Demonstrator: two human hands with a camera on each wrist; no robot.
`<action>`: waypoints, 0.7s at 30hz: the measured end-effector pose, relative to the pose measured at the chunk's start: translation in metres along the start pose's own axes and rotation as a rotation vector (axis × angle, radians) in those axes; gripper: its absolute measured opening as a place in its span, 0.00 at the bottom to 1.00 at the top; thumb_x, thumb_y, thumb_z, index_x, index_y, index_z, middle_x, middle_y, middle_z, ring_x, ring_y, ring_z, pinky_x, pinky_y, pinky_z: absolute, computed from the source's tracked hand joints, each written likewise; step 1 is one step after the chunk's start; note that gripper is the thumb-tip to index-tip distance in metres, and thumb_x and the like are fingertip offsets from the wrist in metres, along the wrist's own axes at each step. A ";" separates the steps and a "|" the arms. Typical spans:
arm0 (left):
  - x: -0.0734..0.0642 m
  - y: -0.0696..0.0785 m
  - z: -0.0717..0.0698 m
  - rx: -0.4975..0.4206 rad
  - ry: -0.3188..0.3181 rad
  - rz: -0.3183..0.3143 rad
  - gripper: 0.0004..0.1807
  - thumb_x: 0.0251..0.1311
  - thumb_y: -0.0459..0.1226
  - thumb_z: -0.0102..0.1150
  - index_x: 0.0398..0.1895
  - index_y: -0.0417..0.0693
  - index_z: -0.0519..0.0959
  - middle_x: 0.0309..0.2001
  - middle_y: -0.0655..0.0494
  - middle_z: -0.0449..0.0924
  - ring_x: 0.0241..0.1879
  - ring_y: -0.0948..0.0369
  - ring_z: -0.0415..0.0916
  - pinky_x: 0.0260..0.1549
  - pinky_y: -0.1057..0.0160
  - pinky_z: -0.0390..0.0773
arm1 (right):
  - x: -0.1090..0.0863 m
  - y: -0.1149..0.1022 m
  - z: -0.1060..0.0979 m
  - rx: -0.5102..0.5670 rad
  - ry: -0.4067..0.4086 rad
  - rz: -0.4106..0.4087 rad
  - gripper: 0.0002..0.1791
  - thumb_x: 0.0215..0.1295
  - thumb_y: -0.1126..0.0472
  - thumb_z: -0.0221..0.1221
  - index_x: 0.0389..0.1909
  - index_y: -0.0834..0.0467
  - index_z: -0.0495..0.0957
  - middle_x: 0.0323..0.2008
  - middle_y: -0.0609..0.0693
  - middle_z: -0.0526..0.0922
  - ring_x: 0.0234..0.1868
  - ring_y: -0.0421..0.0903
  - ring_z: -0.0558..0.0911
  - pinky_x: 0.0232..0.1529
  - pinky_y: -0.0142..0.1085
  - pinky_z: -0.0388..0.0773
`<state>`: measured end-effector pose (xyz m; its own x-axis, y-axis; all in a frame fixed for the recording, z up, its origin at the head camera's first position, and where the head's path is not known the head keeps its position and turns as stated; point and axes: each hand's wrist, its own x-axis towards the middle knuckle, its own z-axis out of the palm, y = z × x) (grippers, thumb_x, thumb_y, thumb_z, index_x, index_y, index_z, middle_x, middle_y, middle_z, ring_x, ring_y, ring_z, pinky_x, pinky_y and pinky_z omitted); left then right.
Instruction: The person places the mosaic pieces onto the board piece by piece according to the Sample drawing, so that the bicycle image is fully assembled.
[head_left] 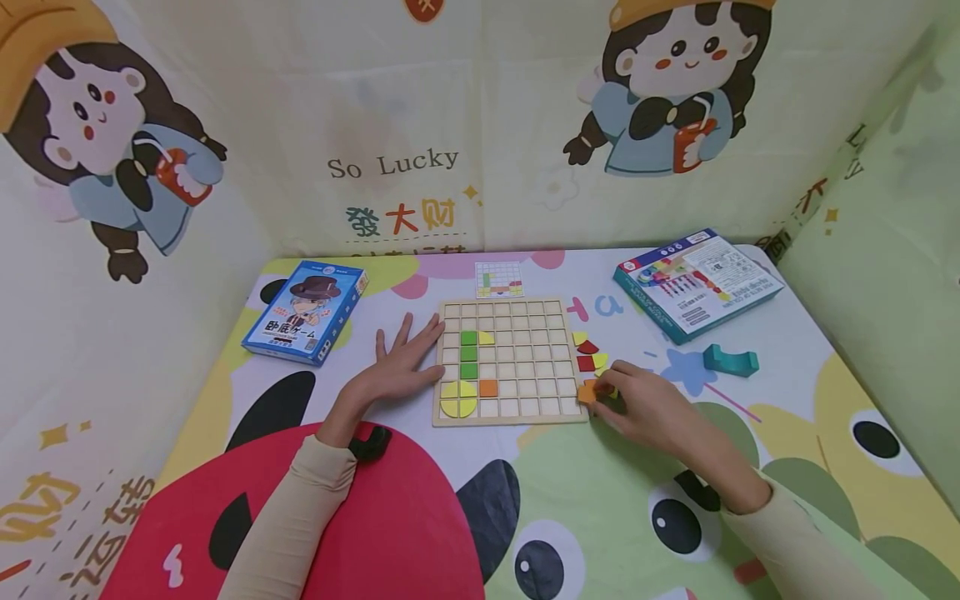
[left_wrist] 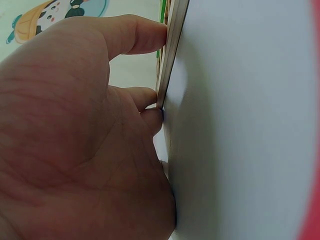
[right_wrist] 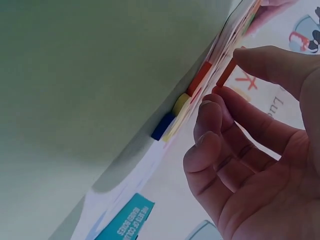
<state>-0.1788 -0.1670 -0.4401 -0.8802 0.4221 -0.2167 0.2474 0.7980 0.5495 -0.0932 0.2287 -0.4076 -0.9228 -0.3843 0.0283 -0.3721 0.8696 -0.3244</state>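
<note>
A wooden grid board (head_left: 525, 421) lies at the middle of the table. Spread along its left edge is my left hand (head_left: 399, 362), thumb and fingertips on the frame; the left wrist view shows the thumb against the board's side. By the right edge, my right hand (head_left: 637, 404) pinches a thin orange piece (right_wrist: 227, 72) between thumb and finger. On the board sit several green squares (head_left: 468, 353), a yellow quarter piece (head_left: 486, 337), an orange square (head_left: 488, 388) and yellow quarters forming a circle (head_left: 459, 399).
Loose red pieces (head_left: 586, 363) and yellow ones line the board's right side, with a dark blue piece (right_wrist: 163, 126) beyond. Behind the board lies a pattern card (head_left: 498, 280). A blue box (head_left: 305, 312), a teal-edged box (head_left: 697, 283) and a teal curved block (head_left: 731, 361) flank it.
</note>
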 end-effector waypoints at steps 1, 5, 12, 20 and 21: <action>0.000 0.000 0.000 -0.002 0.001 0.000 0.48 0.71 0.55 0.54 0.88 0.58 0.45 0.89 0.57 0.36 0.87 0.45 0.15 0.75 0.27 0.12 | 0.002 -0.001 0.000 0.003 -0.003 -0.001 0.13 0.62 0.55 0.75 0.43 0.55 0.87 0.37 0.47 0.84 0.35 0.41 0.78 0.38 0.35 0.83; 0.000 0.000 0.000 -0.004 -0.001 -0.002 0.48 0.71 0.55 0.54 0.88 0.58 0.45 0.89 0.57 0.36 0.87 0.45 0.15 0.74 0.27 0.12 | 0.008 -0.004 0.001 0.006 -0.016 -0.001 0.14 0.62 0.55 0.75 0.45 0.56 0.87 0.36 0.47 0.83 0.36 0.41 0.78 0.38 0.35 0.82; 0.000 0.000 0.001 0.002 -0.001 -0.002 0.48 0.71 0.55 0.54 0.88 0.59 0.45 0.89 0.58 0.36 0.87 0.44 0.16 0.75 0.27 0.12 | 0.017 -0.009 0.003 0.007 -0.037 -0.024 0.16 0.63 0.53 0.74 0.47 0.56 0.87 0.38 0.48 0.83 0.36 0.41 0.77 0.37 0.32 0.79; 0.001 -0.001 0.001 0.002 -0.001 0.000 0.47 0.72 0.55 0.53 0.88 0.59 0.45 0.89 0.58 0.36 0.87 0.45 0.15 0.75 0.27 0.12 | 0.027 -0.019 0.003 0.010 -0.046 -0.049 0.16 0.63 0.53 0.74 0.49 0.55 0.87 0.38 0.48 0.84 0.35 0.41 0.76 0.36 0.30 0.78; 0.001 -0.001 0.000 0.002 -0.001 0.000 0.47 0.72 0.55 0.53 0.88 0.59 0.45 0.89 0.58 0.36 0.87 0.45 0.15 0.75 0.27 0.12 | 0.028 -0.020 0.003 0.005 -0.048 -0.050 0.16 0.64 0.53 0.74 0.48 0.55 0.87 0.38 0.48 0.84 0.34 0.41 0.76 0.36 0.30 0.78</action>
<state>-0.1795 -0.1671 -0.4410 -0.8797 0.4229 -0.2174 0.2485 0.7986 0.5482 -0.1116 0.1997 -0.4030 -0.8974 -0.4413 -0.0004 -0.4167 0.8476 -0.3286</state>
